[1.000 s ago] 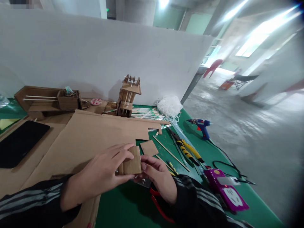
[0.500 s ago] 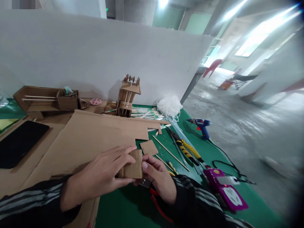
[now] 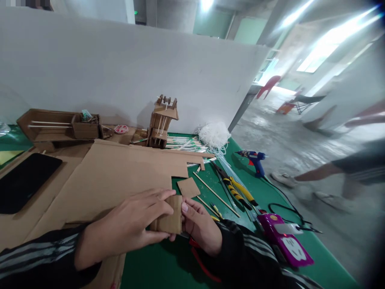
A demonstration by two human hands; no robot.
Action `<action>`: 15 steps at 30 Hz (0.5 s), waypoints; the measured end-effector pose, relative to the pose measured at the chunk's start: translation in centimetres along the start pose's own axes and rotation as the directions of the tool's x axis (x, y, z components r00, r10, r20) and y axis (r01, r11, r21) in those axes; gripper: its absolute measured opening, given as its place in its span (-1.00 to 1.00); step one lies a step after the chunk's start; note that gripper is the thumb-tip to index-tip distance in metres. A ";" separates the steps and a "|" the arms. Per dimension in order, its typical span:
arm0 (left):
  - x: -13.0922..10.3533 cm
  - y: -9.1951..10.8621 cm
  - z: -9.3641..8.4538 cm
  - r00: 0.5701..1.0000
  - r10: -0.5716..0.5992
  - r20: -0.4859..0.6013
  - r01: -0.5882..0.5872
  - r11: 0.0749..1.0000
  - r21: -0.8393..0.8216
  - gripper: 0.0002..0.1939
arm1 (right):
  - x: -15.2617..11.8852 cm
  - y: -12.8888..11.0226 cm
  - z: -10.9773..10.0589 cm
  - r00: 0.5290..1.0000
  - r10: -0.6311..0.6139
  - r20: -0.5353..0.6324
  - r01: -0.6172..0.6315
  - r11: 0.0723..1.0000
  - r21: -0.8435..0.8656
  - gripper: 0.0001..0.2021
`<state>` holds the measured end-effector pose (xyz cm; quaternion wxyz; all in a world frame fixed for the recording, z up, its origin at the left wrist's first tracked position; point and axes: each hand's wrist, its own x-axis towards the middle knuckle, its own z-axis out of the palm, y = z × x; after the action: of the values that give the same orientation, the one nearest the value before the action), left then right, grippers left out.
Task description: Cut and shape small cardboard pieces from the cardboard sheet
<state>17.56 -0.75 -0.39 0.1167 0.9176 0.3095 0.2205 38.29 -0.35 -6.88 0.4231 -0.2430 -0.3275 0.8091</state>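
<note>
A small cardboard piece [image 3: 168, 216] is gripped between both hands just above the green table [image 3: 156, 265]: the left hand [image 3: 132, 224] closes over its left edge, the right hand [image 3: 200, 226] pinches its right edge. Left of the piece lies a large cardboard sheet [image 3: 114, 176]; just behind it, a cardboard square [image 3: 188, 187]; to its right, yellow-handled pliers [image 3: 237, 190]; under the right hand, red handles [image 3: 200, 261].

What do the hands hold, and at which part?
Both hold a small cardboard piece: left hand at its left side, right hand at its right edge.
</note>
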 end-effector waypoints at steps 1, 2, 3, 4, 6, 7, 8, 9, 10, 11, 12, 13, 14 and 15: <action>0.0 0.0 0.0 1.000 0.001 0.008 -0.001 1.000 0.002 -0.66 | 0.0 0.0 0.0 1.000 0.003 0.001 -0.003 1.000 0.000 -0.69; 0.0 0.0 -0.1 1.000 0.003 0.013 -0.003 1.000 0.003 -0.67 | 0.0 0.0 -0.1 1.000 0.007 0.001 -0.007 1.000 -0.001 -0.69; 0.0 0.0 -0.1 1.000 0.004 0.016 -0.004 1.000 0.003 -0.68 | 0.1 0.0 -0.1 1.000 0.011 0.001 -0.011 1.000 -0.003 -0.69; 0.1 0.1 -0.2 1.000 0.004 0.013 -0.004 1.000 0.003 -0.69 | 0.1 0.0 -0.2 1.000 0.015 0.000 -0.015 1.000 -0.007 -0.69; 0.1 0.1 -0.2 1.000 0.001 0.004 -0.001 1.000 -0.001 -0.68 | 0.1 0.0 -0.1 1.000 0.023 -0.001 -0.023 1.000 -0.020 -0.68; 0.2 0.2 -0.2 1.000 -0.003 -0.002 0.003 1.000 -0.003 -0.68 | 0.1 0.0 -0.1 1.000 0.025 -0.003 -0.025 0.999 -0.029 -0.67; 0.2 0.2 -0.2 1.000 -0.006 -0.008 0.006 1.000 -0.005 -0.67 | 0.1 0.0 0.0 1.000 0.025 -0.006 -0.025 0.999 -0.039 -0.66; 0.2 0.1 -0.2 1.000 -0.011 -0.010 0.011 1.000 -0.006 -0.67 | 0.1 -0.1 0.1 1.000 0.025 -0.010 -0.026 0.998 -0.051 -0.65; 0.2 0.1 -0.3 1.000 -0.014 -0.009 0.014 1.000 -0.004 -0.67 | 0.1 -0.2 0.2 1.000 0.025 -0.015 -0.026 0.997 -0.066 -0.64; 0.2 0.0 -0.3 1.000 -0.018 -0.004 0.018 1.000 0.004 -0.67 | 0.0 -0.4 0.3 1.000 0.024 -0.020 -0.025 0.996 -0.082 -0.64; 0.2 -0.2 -0.5 1.000 -0.019 -0.003 0.019 1.000 0.015 -0.67 | -0.1 -0.8 0.4 0.999 0.024 -0.025 -0.026 0.995 -0.093 -0.65; 0.2 -0.4 -0.7 1.000 -0.018 -0.004 0.018 0.999 0.029 -0.67 | -0.2 -1.4 0.5 0.999 0.024 -0.030 -0.027 0.992 -0.121 -0.66; 0.1 -0.6 -1.0 1.000 -0.019 -0.007 0.020 0.999 0.043 -0.67 | -0.3 -2.1 0.6 0.999 0.026 -0.029 -0.031 0.984 -0.177 -0.68; 0.0 -0.9 -1.3 1.000 -0.019 -0.018 0.020 0.998 0.058 -0.68 | -0.5 -3.0 0.8 0.999 0.031 -0.031 -0.038 0.965 -0.261 -0.70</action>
<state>16.51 0.04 0.46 0.0893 0.9156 0.3258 0.2182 39.63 0.22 -4.10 0.3776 -0.3130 -0.4214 0.7627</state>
